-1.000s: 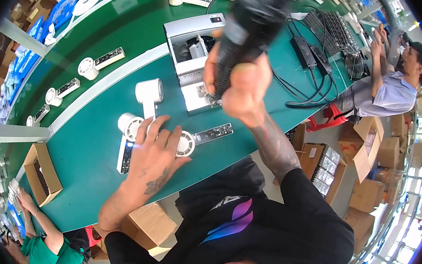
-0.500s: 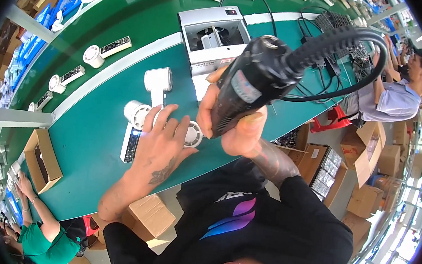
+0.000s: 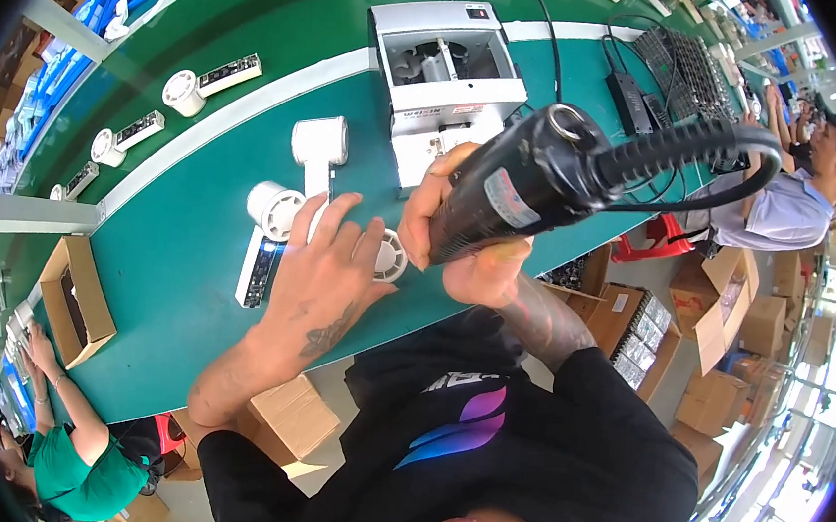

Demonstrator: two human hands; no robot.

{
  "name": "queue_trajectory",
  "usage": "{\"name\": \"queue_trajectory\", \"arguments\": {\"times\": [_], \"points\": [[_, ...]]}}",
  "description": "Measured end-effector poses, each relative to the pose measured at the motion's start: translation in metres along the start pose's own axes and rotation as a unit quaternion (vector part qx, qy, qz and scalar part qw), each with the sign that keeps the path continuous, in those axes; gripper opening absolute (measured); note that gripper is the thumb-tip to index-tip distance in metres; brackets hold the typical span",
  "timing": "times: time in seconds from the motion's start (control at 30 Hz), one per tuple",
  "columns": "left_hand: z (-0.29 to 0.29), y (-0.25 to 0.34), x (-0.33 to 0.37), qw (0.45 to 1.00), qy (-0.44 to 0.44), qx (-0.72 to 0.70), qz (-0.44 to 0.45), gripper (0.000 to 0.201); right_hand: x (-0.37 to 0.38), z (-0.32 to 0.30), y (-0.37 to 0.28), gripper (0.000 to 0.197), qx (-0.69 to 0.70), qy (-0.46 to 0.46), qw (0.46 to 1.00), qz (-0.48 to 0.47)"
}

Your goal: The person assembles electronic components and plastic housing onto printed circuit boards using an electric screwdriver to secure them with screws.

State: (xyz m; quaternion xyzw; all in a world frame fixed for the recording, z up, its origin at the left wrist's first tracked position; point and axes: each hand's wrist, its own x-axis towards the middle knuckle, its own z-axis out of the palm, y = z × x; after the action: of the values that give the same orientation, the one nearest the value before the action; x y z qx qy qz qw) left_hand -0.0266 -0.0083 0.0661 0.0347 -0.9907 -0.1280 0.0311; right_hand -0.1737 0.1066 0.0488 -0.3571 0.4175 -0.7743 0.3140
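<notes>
A long green bench [image 3: 175, 309] sweeps across the room in front of me, with a pale rail along it. At its right end sits a co-worker in a light purple shirt [image 3: 771, 207]; at the left, another in a green top [image 3: 86, 476] has both hands near the bench edge. A closed carton [image 3: 295, 414] stands below the near edge.

On the bench, the biggest thing is a silver machine [image 3: 461, 116] with an open top and a switch at the back. To the far left lies an open cardboard box [image 3: 100, 288]. Then comes the black power tool [image 3: 504, 189], tilted, its thick cord curling off to the right. The person's right hand [image 3: 482, 272] is clamped around its body, near the bench's front edge.

The left hand [image 3: 328, 263] is spread, fingers apart, lying over a cluster of white fans: one [image 3: 319, 141] just beyond the fingertips, one [image 3: 260, 272] to the left with its circuit board bare, and one [image 3: 393, 257] by the index finger, partly covered. I can't tell which it presses on.
</notes>
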Motion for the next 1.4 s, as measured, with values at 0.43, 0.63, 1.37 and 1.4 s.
{"name": "queue_trajectory", "arguments": {"times": [0.43, 0.63, 1.37, 1.4], "points": [[0.004, 0.006, 0.006, 0.999, 0.010, 0.051, 0.001, 0.061, -0.014, -0.025, 0.006, 0.085, 0.031, -0.077, 0.996, -0.030], [-0.071, -0.007, -0.011, 0.999, 0.017, 0.038, 0.004, 0.056, -0.031, -0.054, -0.057, 0.077, 0.217, 0.119, 0.956, -0.156], [-0.015, -0.225, 0.285, 0.973, 0.138, 0.174, 0.066, 0.045, -0.069, -0.102, 0.014, 0.066, 0.182, 0.168, 0.961, 0.126], [-0.008, -0.234, 0.305, 0.959, 0.154, 0.212, 0.111, 0.045, -0.069, -0.102, 0.013, 0.065, 0.182, 0.170, 0.959, 0.132]]}}
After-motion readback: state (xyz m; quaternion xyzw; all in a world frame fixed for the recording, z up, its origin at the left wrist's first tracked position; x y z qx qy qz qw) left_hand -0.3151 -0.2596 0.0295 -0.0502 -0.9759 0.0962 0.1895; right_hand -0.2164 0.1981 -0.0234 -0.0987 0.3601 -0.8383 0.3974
